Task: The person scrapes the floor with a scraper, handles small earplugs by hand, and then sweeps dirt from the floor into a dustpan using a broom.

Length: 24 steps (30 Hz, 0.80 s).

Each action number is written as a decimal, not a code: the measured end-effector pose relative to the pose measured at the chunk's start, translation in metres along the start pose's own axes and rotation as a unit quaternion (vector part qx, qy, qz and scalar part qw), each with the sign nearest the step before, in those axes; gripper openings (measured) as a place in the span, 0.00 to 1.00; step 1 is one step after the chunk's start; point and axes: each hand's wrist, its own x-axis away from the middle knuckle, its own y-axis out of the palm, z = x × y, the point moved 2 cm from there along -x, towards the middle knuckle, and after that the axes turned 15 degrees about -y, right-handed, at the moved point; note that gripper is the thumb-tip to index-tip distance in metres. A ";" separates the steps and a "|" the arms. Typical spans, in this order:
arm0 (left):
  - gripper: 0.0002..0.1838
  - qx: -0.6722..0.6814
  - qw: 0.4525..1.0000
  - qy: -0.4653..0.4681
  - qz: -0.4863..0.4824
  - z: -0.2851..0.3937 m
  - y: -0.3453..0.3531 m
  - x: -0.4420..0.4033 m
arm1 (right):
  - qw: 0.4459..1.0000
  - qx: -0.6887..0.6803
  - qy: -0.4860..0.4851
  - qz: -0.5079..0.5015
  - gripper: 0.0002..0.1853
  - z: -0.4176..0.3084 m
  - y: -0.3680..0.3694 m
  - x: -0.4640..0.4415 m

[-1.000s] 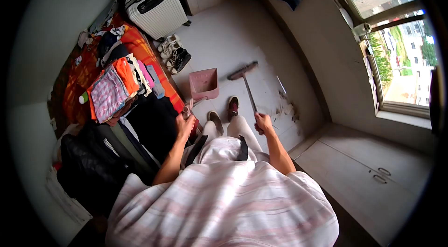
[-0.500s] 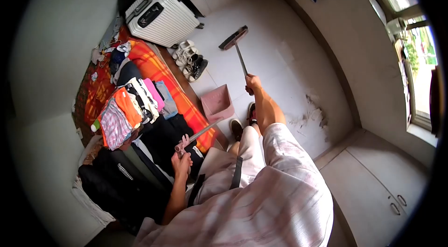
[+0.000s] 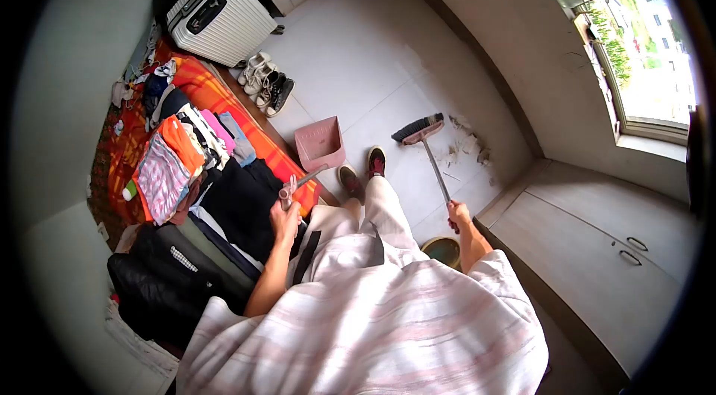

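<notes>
My left hand (image 3: 286, 220) is wrapped round the upper end of the handle of a pink long-handled dustpan (image 3: 322, 143). The pan rests on the floor between the bed edge and my feet. In my right hand (image 3: 459, 214) is the grey handle of a broom (image 3: 419, 130). Its dark bristle head stands on the tiles, beside a patch of scattered pale scraps and dirt (image 3: 468, 145) on its right. The pan and the broom head are apart, with my shoe (image 3: 377, 162) between them.
Folded clothes (image 3: 165, 175) and dark garments lie on the orange-covered bed (image 3: 212, 85) at left. Sneakers (image 3: 267, 83) and a white suitcase (image 3: 222, 20) stand beyond. A round bin (image 3: 441, 249) is near my right forearm. A low cabinet (image 3: 589, 238) and a window (image 3: 645, 52) line the right side.
My right hand has swung the broom from the far floor rightward and closer, next to the scraps. The dustpan stays in my left hand. My view has shifted, and the round bin now shows.
</notes>
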 end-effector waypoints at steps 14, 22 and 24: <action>0.05 0.030 0.999 0.007 0.038 -0.071 0.038 0.056 | 0.962 -0.011 -0.247 -0.114 0.17 -0.215 0.098 -0.066; 0.06 0.063 0.991 -0.058 0.099 -0.133 0.072 0.123 | 0.950 0.119 -0.271 -0.097 0.20 -0.064 0.064 -0.131; 0.07 0.079 0.990 -0.068 0.091 -0.143 0.082 0.135 | 0.952 0.117 -0.268 -0.090 0.22 0.008 0.020 -0.104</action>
